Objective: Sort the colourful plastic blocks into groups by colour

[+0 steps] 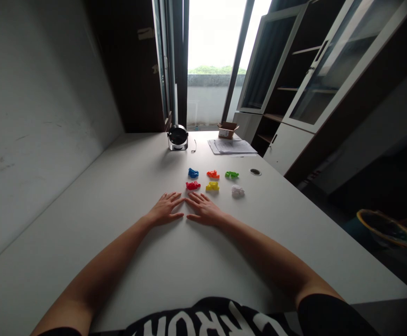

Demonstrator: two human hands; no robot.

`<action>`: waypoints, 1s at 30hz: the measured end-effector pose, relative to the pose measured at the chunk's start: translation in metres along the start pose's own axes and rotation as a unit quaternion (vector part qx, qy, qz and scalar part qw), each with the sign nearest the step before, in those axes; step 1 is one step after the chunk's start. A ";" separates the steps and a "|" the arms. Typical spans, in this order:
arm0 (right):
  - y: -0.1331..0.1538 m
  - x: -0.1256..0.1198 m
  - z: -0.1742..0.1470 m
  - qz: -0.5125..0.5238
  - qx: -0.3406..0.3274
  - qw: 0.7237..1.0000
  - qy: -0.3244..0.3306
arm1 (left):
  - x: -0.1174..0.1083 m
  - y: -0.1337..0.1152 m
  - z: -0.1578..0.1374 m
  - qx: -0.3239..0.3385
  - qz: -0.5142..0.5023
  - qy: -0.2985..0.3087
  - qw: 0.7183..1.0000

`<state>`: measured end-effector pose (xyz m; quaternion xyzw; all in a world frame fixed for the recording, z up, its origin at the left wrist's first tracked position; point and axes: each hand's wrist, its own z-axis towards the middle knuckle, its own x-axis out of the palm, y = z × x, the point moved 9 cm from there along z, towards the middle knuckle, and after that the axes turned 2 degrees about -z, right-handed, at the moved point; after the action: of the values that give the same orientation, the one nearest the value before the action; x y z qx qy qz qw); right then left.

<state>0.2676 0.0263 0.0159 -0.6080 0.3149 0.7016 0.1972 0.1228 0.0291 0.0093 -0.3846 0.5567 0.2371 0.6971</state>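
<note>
My left hand lies flat on the white table with its fingers spread and nothing in it. Beside it, my right hand also rests palm down, fingers apart and holding nothing. Just beyond my fingertips are several small plastic toys in two rows, perhaps vehicles. The near row has a red toy, a yellow toy and a whitish toy. Behind them sit a blue toy, an orange toy and a green toy. The red toy is nearest to my hands, apart from them.
At the table's far end stand a round black-and-silver device, papers and an open cardboard box. A cable hole is at the right. A wall borders the left; cabinets and a bin are at right.
</note>
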 end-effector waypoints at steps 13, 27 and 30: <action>0.001 -0.002 0.000 -0.001 0.004 1.000 0.003 | 0.000 0.000 0.000 0.001 0.002 0.000 1.000; 0.002 -0.003 -0.001 0.008 0.007 1.000 0.012 | -0.001 0.000 0.000 0.000 -0.008 -0.003 1.000; 0.002 -0.003 -0.001 0.007 0.007 1.000 0.011 | 0.000 0.001 0.000 -0.001 -0.006 -0.003 1.000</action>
<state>0.2678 0.0249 0.0191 -0.6121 0.3266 0.6939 0.1928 0.1223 0.0298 0.0093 -0.3878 0.5525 0.2344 0.6996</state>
